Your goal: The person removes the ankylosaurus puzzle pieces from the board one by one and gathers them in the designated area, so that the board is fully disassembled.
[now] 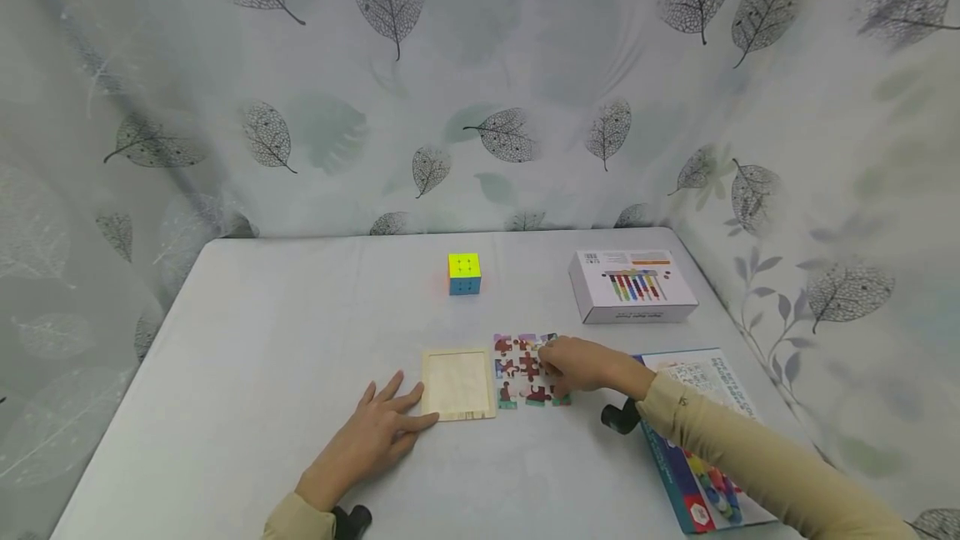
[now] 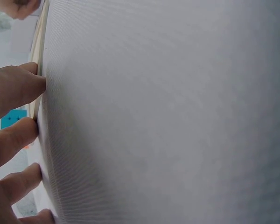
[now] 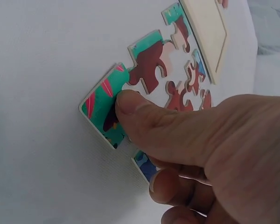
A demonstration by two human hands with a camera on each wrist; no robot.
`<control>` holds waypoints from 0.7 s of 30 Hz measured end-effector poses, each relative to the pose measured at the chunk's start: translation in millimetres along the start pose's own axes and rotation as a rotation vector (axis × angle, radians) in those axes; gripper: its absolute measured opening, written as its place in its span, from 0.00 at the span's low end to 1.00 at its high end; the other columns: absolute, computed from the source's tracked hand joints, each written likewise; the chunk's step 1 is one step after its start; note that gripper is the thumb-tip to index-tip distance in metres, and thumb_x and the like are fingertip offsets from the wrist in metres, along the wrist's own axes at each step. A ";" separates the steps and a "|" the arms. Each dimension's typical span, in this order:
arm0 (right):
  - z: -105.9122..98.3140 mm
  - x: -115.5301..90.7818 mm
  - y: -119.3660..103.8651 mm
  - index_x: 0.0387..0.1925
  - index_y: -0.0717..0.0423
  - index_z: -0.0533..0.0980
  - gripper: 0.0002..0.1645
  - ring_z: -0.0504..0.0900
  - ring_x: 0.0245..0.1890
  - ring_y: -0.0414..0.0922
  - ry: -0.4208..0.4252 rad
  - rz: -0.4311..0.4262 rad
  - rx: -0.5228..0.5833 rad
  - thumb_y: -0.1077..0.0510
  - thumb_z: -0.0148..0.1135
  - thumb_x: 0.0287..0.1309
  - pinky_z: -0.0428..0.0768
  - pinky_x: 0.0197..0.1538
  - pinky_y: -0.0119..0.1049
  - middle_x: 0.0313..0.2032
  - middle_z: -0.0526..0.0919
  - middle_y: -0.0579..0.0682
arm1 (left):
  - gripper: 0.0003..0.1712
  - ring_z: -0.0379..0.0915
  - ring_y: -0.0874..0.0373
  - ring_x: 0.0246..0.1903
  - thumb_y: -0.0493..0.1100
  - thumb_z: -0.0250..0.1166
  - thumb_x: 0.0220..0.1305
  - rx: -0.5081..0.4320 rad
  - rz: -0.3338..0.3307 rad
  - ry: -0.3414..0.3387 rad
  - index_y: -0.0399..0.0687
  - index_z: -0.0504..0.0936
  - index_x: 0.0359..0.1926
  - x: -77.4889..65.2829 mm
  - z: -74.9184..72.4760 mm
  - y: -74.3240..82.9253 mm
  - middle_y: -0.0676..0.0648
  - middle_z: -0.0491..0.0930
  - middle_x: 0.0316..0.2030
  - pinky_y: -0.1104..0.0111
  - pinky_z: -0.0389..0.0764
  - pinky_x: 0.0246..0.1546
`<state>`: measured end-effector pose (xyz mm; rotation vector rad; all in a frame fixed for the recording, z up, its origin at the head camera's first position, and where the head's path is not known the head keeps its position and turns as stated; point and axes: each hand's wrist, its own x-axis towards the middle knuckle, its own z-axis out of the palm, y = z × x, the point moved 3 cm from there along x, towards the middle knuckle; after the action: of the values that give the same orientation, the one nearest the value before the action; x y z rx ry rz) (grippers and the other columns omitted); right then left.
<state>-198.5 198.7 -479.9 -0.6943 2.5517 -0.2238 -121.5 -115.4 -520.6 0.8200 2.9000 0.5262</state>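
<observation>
My left hand [image 1: 372, 432] lies spread at the left side of a shallow wooden puzzle tray [image 1: 459, 387], its thumb and index fingertips at the tray's edge. In the left wrist view its fingers [image 2: 16, 140] are apart along the table surface. To the tray's right lie several jigsaw pieces [image 1: 528, 367], set apart in rows. My right hand [image 1: 581, 363] is bent over the right-hand pieces. In the right wrist view its thumb overlaps a green corner piece [image 3: 100, 105], and a blue piece [image 3: 144, 164] shows beside the curled fingers; whether they pinch a piece I cannot tell.
A cube puzzle [image 1: 464, 274], yellow on top and blue in front, stands behind the tray. At the back right is a white box [image 1: 633, 287] with coloured bars pictured on it. A colourful flat box [image 1: 675, 477] lies under the right forearm. Leaf-patterned curtains [image 1: 480, 90] surround the white table [image 1: 247, 340].
</observation>
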 end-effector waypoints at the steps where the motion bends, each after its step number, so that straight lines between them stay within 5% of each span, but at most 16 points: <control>1: -0.8 -0.4 0.6 0.31 0.52 0.74 0.14 0.70 0.33 0.40 0.000 0.004 0.006 0.59 0.76 0.53 0.71 0.37 0.34 0.28 0.73 0.43 | 0.19 0.61 0.35 0.73 0.44 0.69 0.63 0.002 0.000 -0.002 0.68 0.87 0.53 0.0 -0.3 0.2 0.45 0.76 0.67 0.31 0.63 0.66; 15: -11.2 -0.3 7.2 0.37 0.52 0.77 0.13 0.72 0.35 0.41 0.035 0.005 0.006 0.56 0.74 0.55 0.74 0.40 0.34 0.32 0.78 0.46 | 0.19 0.61 0.35 0.73 0.43 0.70 0.63 -0.003 0.012 -0.001 0.67 0.86 0.54 -0.1 -2.3 -0.6 0.44 0.76 0.67 0.30 0.63 0.66; 21: -20.9 0.4 6.7 0.42 0.55 0.78 0.12 0.73 0.32 0.39 0.113 -0.024 -0.038 0.53 0.67 0.63 0.77 0.38 0.33 0.34 0.80 0.46 | 0.18 0.62 0.35 0.73 0.44 0.69 0.63 0.006 -0.006 -0.003 0.68 0.87 0.53 0.8 -2.0 -1.3 0.45 0.76 0.67 0.31 0.64 0.66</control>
<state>-212.0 204.9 -463.7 -0.7466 2.6621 -0.2293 -123.1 -116.6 -519.2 0.8114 2.9019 0.5154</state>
